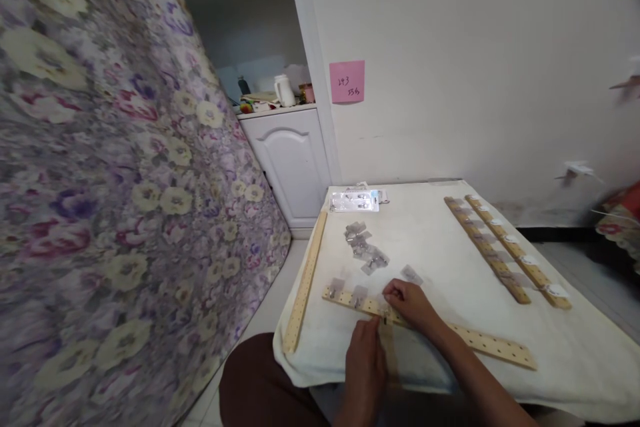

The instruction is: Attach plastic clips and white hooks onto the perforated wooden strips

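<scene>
A pale wooden strip with rows of holes (493,343) lies slantwise across the near part of the table. Two clear plastic pieces with small metal parts (358,296) stand along its left end. My right hand (411,303) is closed, thumb and fingers pinching another clear plastic piece (384,303) over the strip. Against the strip's front edge, just below, my left hand (367,350) has its fingers pressed together; what they grip, if anything, is hidden. A loose clear plastic piece (411,274) lies beyond my right hand.
A pile of clear plastic pieces (367,250) sits mid-table, with flat clear packaging (354,201) at the back. Another holed strip (306,280) runs along the left edge. Two wooden strips bearing plastic pieces (486,250) lie at the right. A floral curtain (150,180) hangs left.
</scene>
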{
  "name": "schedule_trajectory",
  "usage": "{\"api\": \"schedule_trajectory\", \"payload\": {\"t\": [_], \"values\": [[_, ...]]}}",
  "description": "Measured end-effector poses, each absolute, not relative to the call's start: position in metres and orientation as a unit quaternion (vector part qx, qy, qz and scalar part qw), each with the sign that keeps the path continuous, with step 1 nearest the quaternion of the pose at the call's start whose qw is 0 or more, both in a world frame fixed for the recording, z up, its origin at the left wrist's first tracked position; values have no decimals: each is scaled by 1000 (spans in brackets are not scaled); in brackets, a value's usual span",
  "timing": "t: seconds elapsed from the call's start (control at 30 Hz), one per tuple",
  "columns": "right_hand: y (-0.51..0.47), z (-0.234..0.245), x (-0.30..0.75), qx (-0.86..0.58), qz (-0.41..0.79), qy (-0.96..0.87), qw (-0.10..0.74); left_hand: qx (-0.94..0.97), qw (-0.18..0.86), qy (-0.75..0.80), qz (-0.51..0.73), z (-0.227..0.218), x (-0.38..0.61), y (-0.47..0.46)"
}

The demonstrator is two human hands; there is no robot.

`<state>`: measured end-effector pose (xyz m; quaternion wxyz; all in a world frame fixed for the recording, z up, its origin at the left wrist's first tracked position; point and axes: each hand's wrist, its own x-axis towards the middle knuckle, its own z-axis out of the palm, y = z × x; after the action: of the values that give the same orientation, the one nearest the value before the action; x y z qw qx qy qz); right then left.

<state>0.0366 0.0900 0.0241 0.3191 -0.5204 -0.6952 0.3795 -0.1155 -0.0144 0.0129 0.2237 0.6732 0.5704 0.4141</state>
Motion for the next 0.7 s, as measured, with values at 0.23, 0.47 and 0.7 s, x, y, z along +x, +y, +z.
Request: {"api": "schedule_trajectory", "payload": {"t": [0.23, 0.47, 0.7], "values": [[93, 21, 36, -546, 366, -688, 308, 693, 166, 600, 362, 6, -114, -5], [93, 22, 35, -555, 371, -673, 318, 690, 138, 616, 355, 3, -115, 7], [95, 20, 34, -556, 379, -667, 319, 686, 143, 624, 346, 0, -115, 10]]}}
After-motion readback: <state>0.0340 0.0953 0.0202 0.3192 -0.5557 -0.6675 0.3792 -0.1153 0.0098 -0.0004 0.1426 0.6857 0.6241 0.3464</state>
